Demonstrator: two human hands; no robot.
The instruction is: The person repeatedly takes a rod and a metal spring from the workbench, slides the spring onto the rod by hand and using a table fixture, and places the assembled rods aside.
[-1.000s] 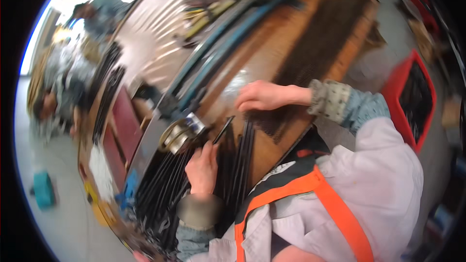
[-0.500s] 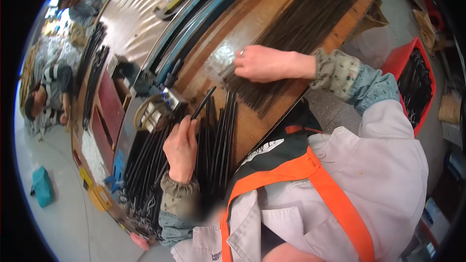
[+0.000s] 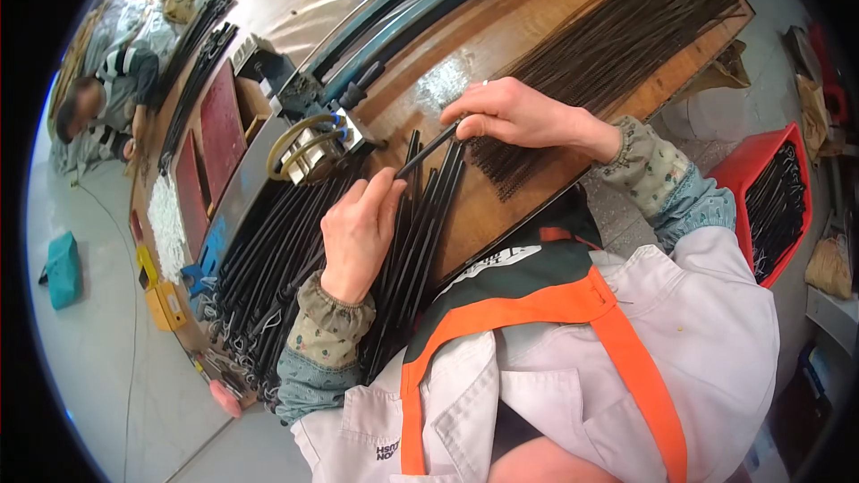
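Observation:
My left hand (image 3: 356, 231) is closed round the lower part of a slim black tube (image 3: 426, 153), which slants up to the right over the table. At the tube's upper end, the thumb and fingers of my right hand (image 3: 528, 114) pinch together; whether a thin rod is also between them is too small to tell. Beneath and beyond my right hand lies a wide spread of thin brown rods (image 3: 617, 31). More black tubes (image 3: 434, 215) lie side by side next to my left hand.
Left of the tubes stands a small metal device with a looped hose (image 3: 300, 154). Blue rails (image 3: 420, 13) run along the table. Dark bundled pieces with pale ends (image 3: 259, 313) lie at left. A red bin (image 3: 729, 170) stands at right. Another person (image 3: 112, 94) works at far left.
My right hand has moved from lying over the brown rods to the black tube's upper end, its fingers now pinched. My left hand has shifted slightly up with the tube. The whole view has shifted.

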